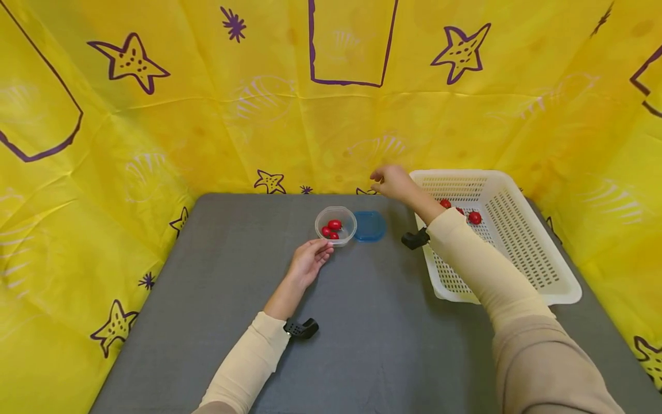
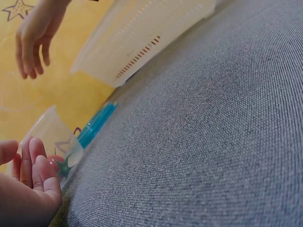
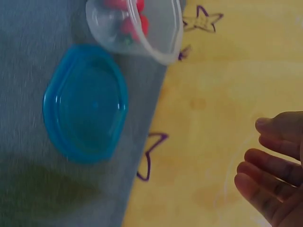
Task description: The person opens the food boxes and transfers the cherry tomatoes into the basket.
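Note:
My left hand [image 1: 306, 263] is at the near rim of a small clear plastic container [image 1: 349, 217], its thumb and fingertips holding the edge. Inside sit red cherry tomatoes [image 1: 334, 225]; a green stem top shows on one in the left wrist view. The blue lid [image 1: 370, 226] lies flat on the table just right of the container. Raised above the table's far edge, my right hand [image 1: 395, 183] holds nothing, its fingers loosely bent and apart, near the white basket's [image 1: 522, 244] far left corner. More red tomatoes [image 1: 474, 218] lie in this basket, partly hidden by my right forearm.
The grey table [image 1: 233, 259] ends at a yellow patterned curtain [image 1: 207, 132] that rises behind it and on both sides. The basket's tall perforated walls stand on the right, under my right sleeve. Black wrist cameras [image 1: 301, 329] stick out from both wrists.

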`<state>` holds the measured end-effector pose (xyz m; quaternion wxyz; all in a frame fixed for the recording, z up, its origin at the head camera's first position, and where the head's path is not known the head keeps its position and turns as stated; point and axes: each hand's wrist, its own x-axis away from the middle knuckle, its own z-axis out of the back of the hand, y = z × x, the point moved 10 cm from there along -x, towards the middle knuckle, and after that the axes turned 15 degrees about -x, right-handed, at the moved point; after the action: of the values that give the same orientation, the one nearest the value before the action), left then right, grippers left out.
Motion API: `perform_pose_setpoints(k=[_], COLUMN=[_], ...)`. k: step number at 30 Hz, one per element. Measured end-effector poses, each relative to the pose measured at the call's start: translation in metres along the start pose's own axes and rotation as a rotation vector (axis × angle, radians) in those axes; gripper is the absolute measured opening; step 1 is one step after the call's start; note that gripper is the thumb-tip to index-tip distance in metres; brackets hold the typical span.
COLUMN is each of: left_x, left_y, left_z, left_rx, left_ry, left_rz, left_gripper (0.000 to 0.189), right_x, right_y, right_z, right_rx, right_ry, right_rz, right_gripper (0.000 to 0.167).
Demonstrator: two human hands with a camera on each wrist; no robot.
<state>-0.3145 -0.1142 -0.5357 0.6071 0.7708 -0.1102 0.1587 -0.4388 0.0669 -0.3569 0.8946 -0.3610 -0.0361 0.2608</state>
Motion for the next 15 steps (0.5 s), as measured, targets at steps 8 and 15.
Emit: perform_pose_setpoints(k=[8, 15], left_x=[0.000, 0.000], left_y=[0.001, 0.001], left_z=[-0.001, -0.001], left_rx=[-0.008, 0.002], left_ry=[0.005, 0.009], left_rz=[-0.008, -0.010], left_gripper=[0.005, 0.009], right_x=[-0.006, -0.006], right_y=[-0.024, -0.031], right_z=[-0.031, -0.062], right_rx=[0.016, 0.013], right_ry=[-0.044, -0.113], right_rz=[0.048, 0.058], right_gripper=[0.029, 0.029])
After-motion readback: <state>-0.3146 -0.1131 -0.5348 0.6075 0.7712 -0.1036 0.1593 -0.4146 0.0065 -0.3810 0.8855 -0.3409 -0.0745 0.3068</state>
